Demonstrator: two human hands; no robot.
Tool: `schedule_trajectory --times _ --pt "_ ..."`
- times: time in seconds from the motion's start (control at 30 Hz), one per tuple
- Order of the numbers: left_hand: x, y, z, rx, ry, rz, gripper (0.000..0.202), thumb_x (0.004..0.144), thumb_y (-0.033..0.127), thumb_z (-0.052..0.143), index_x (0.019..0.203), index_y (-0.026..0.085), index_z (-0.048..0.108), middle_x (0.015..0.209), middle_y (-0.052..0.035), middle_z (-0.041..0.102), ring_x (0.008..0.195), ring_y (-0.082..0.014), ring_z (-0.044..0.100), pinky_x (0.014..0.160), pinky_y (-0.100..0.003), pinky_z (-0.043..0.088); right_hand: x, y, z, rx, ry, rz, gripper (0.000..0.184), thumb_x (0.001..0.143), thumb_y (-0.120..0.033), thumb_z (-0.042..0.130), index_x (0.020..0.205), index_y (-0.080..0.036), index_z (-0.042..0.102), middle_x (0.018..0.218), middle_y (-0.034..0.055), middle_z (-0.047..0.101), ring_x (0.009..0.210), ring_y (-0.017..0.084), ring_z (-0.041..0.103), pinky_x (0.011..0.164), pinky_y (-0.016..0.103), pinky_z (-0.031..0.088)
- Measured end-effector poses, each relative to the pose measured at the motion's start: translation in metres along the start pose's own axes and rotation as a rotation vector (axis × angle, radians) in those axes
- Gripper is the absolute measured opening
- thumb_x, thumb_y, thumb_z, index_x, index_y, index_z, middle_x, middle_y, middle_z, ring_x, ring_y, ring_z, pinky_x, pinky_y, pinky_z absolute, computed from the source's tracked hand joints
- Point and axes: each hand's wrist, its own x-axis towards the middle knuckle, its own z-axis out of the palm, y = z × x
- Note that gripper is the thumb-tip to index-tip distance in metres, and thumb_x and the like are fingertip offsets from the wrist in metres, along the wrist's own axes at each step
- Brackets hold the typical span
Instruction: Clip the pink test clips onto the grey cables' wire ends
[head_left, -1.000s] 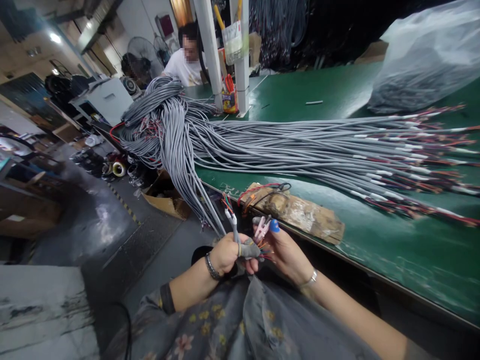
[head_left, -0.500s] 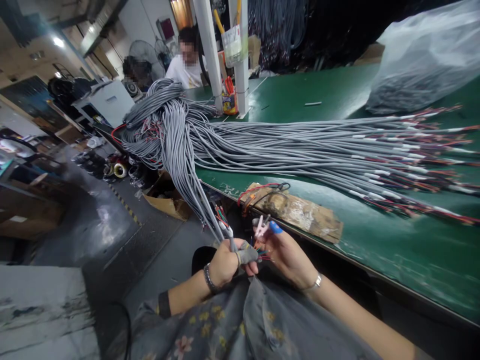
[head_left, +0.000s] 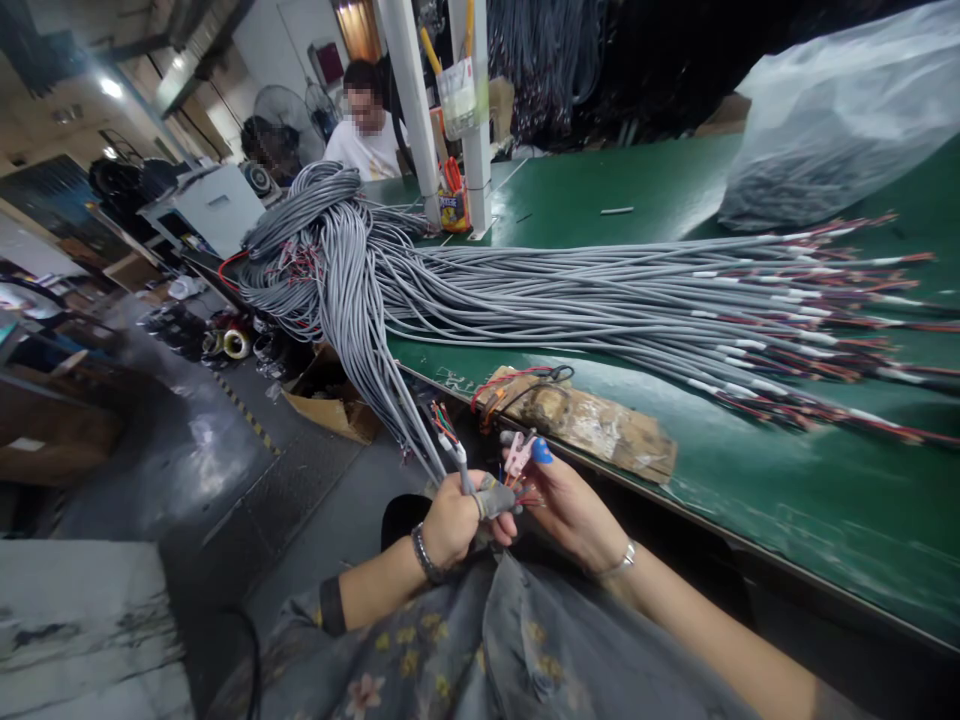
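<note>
My left hand (head_left: pixel 453 520) is closed around a grey cable end (head_left: pixel 460 463) whose coloured wires stick up above the fist; a grey cot covers its thumb. My right hand (head_left: pixel 562 500) is next to it, pinching a small pink tool (head_left: pixel 517 452) at the stripped wires, with a blue cot on one fingertip. Both hands hover over my lap, just off the front edge of the green table (head_left: pixel 675 470). A big bundle of grey cables (head_left: pixel 540 295) lies across the table and drapes down over its left edge toward my hands.
A worn cardboard-wrapped block (head_left: pixel 592 425) with red and black wires lies at the table edge. A clear plastic bag (head_left: pixel 832 130) of parts sits at the far right. White posts (head_left: pixel 476 130) stand at the back. Another person (head_left: pixel 364 125) sits beyond. A cardboard box (head_left: pixel 330 395) lies on the floor.
The cable end in my left hand has tilted and dropped slightly. Both hands shifted a little up and left in view as my head moved.
</note>
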Motion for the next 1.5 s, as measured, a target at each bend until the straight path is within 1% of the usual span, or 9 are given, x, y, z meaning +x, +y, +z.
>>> schedule_trajectory --times 0.2,0.33,0.43,0.6,0.8,0.93,1.07,1.27,1.5 --pt "-0.002 -0.001 -0.001 -0.004 -0.011 0.016 0.045 0.054 0.055 0.074 0.056 0.014 0.057 0.043 -0.0026 0.058 0.034 -0.0108 0.05 0.037 -0.021 0.037 0.001 -0.001 0.0 0.089 0.038 0.056 0.038 0.067 -0.057 0.072 0.08 -0.021 0.071 0.07 0.0022 0.066 0.058 0.016 0.056 0.056 0.03 0.046" --pt "-0.007 -0.005 -0.004 -0.002 -0.024 0.067 0.044 0.056 0.053 0.076 0.056 0.014 0.056 0.045 -0.0031 0.06 0.036 -0.0107 0.052 0.039 -0.021 0.04 0.0 -0.005 0.001 0.103 0.026 0.103 0.038 0.068 -0.056 0.072 0.083 -0.021 0.072 0.07 0.0022 0.066 0.057 0.015 0.055 0.053 0.027 0.044" --pt "-0.008 -0.009 -0.005 -0.007 0.015 0.099 0.043 0.059 0.053 0.075 0.057 0.014 0.057 0.047 -0.0038 0.061 0.037 -0.0111 0.053 0.04 -0.021 0.041 -0.001 -0.007 0.002 0.087 0.056 0.053 0.034 0.065 -0.05 0.077 0.081 -0.02 0.072 0.067 0.0009 0.065 0.058 0.013 0.053 0.053 0.025 0.043" --pt "-0.005 -0.01 -0.003 -0.02 0.067 0.13 0.042 0.061 0.053 0.072 0.06 0.014 0.058 0.046 -0.0034 0.06 0.038 -0.0125 0.055 0.041 -0.022 0.043 -0.002 -0.007 0.005 0.046 0.046 0.0 0.037 0.063 -0.052 0.078 0.075 -0.018 0.07 0.065 0.0005 0.062 0.056 0.012 0.05 0.052 0.024 0.042" --pt "-0.003 -0.009 0.0 0.005 0.063 0.135 0.044 0.061 0.056 0.071 0.058 0.015 0.056 0.046 -0.003 0.06 0.037 -0.011 0.053 0.041 -0.022 0.043 0.001 -0.004 0.002 0.015 0.024 0.012 0.034 0.069 -0.054 0.072 0.074 -0.02 0.071 0.06 0.0004 0.059 0.051 0.013 0.048 0.051 0.028 0.041" --pt "-0.002 -0.009 0.001 0.014 0.054 0.128 0.046 0.06 0.058 0.071 0.058 0.015 0.056 0.045 -0.0029 0.06 0.037 -0.0108 0.052 0.04 -0.021 0.041 0.003 -0.002 0.001 0.024 0.043 0.011 0.031 0.068 -0.052 0.074 0.073 -0.022 0.07 0.061 -0.0002 0.06 0.052 0.013 0.047 0.052 0.028 0.04" --pt "0.0 -0.012 -0.001 0.021 0.042 0.132 0.047 0.061 0.058 0.071 0.058 0.015 0.055 0.046 -0.0029 0.06 0.036 -0.0105 0.052 0.04 -0.021 0.041 0.003 -0.002 0.002 0.059 0.063 0.034 0.034 0.065 -0.054 0.075 0.077 -0.023 0.071 0.062 0.0 0.061 0.054 0.015 0.048 0.052 0.027 0.04" --pt "-0.007 -0.014 -0.005 0.059 0.041 0.174 0.047 0.063 0.059 0.07 0.061 0.015 0.056 0.049 -0.0033 0.061 0.039 -0.0113 0.054 0.043 -0.022 0.044 0.0 -0.005 -0.001 0.105 -0.008 0.111 0.038 0.072 -0.058 0.067 0.08 -0.021 0.07 0.062 0.0009 0.061 0.055 0.015 0.051 0.055 0.029 0.042" --pt "-0.01 -0.012 -0.004 0.06 0.089 0.207 0.049 0.064 0.063 0.068 0.063 0.014 0.058 0.05 -0.0034 0.062 0.04 -0.0119 0.055 0.043 -0.023 0.043 -0.001 -0.007 0.0 0.032 0.023 0.02 0.032 0.067 -0.051 0.075 0.076 -0.021 0.071 0.069 0.0007 0.064 0.057 0.012 0.052 0.054 0.026 0.045"
